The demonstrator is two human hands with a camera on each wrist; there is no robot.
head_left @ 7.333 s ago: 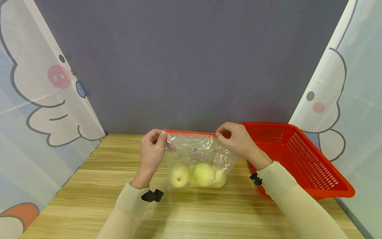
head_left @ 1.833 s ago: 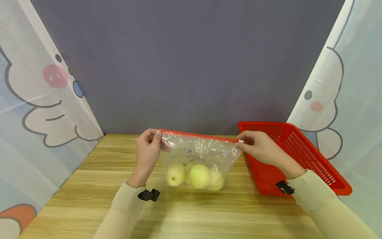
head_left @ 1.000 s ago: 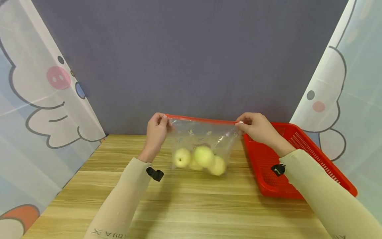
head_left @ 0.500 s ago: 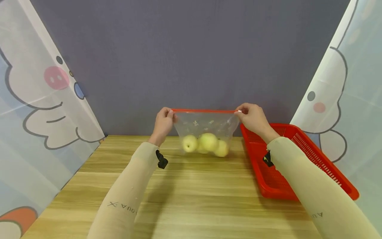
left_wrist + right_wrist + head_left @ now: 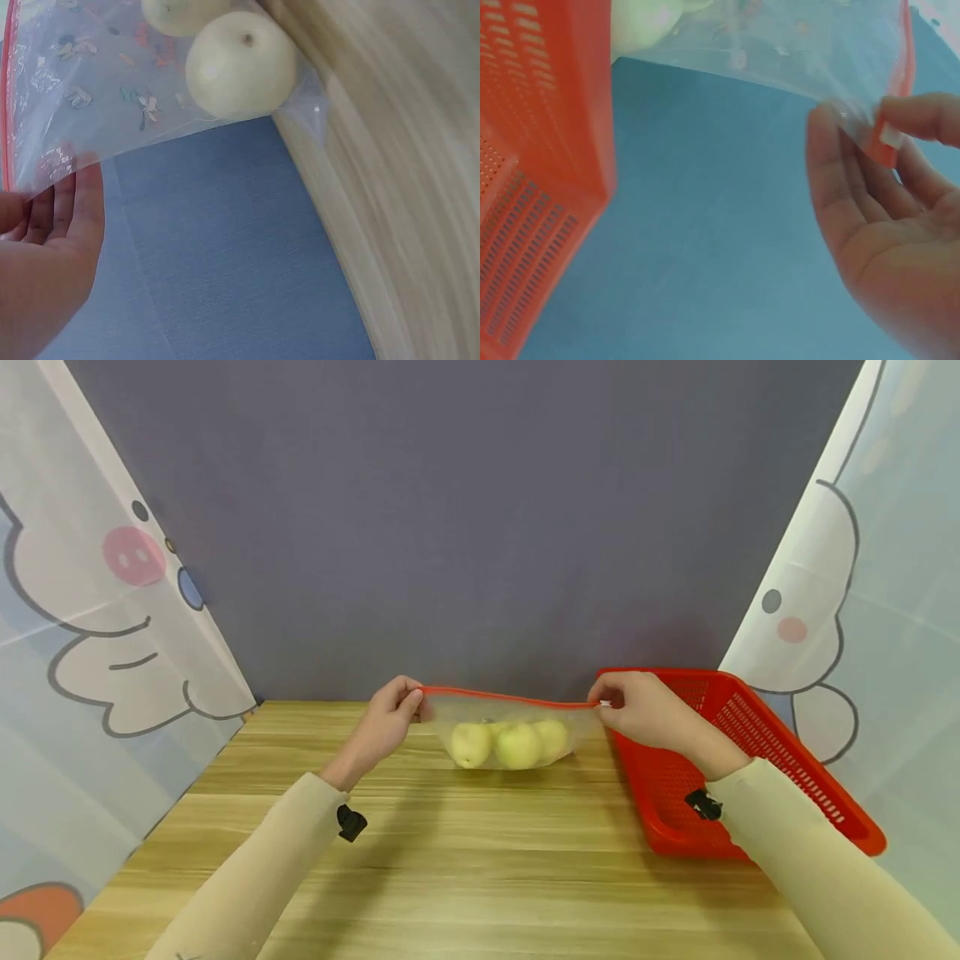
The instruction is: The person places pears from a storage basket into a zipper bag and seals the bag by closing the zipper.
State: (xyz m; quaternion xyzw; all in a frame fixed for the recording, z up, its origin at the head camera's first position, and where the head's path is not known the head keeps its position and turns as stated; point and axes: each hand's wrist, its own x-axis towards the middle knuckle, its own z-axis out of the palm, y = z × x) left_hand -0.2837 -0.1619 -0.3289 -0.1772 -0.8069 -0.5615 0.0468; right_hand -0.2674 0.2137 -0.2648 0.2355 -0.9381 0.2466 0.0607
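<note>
A clear zip bag point(image 5: 468, 707) with a red closure strip along its top and small coloured prints spans the space between both hands. Several pale yellow-green round fruits point(image 5: 519, 745), apple- or pear-like, lie in its bottom. My left hand point(image 5: 384, 725) pinches the strip's left end between thumb and forefinger. At the right end, my right hand point(image 5: 651, 714) pinches the strip by its white slider point(image 5: 890, 136). In the left wrist view, one fruit point(image 5: 241, 66) shows its dark dimple near the bag's corner. The bag's bottom is low over the tabletop; contact is hard to tell.
A red perforated plastic basket point(image 5: 641, 793) stands on the right of the wood-grain table point(image 5: 480, 877), close beside my right forearm. A dark grey panel point(image 5: 480, 527) rises behind the table. Cartoon-printed curtains point(image 5: 75, 677) hang at both sides.
My right hand has moved right along the strip to its end, where the white slider is. Both hands then raised the bag away toward the panel and have now lowered it.
</note>
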